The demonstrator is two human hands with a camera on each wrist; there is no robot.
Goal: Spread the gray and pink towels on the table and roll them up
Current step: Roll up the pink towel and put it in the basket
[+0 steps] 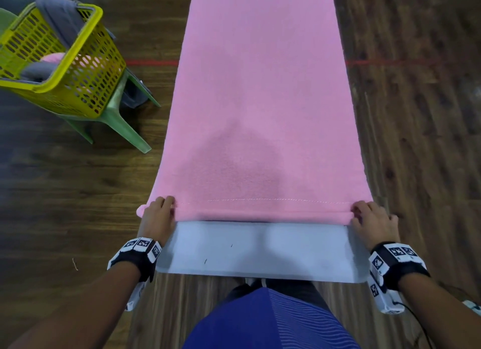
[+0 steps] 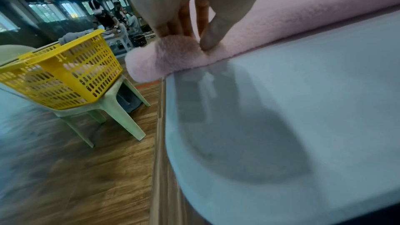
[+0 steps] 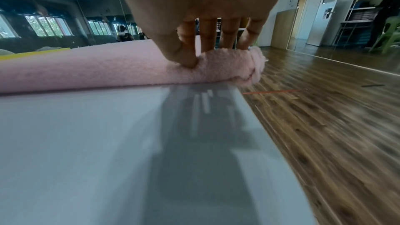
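The pink towel (image 1: 263, 101) is lying spread along the white table (image 1: 260, 249) (near edge rolled), and the left hand (image 1: 157, 218) and right hand (image 1: 374, 225) are each pinching a roll end.

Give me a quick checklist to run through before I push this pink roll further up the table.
1. Left hand grips the roll's left end: ok.
2. Right hand grips the right end: ok.
3. Pink towel lies flat ahead, no wrinkles visible: ok.
4. Roll ends within the table edges: not ok; both ends overhang slightly.
5. Roll thickness even across: ok, as far as the head view shows.
6. Far end of the towel fully on the table: cannot tell, it runs out of frame.
7. Gray towel spread: not ok, it hangs on the yellow basket.
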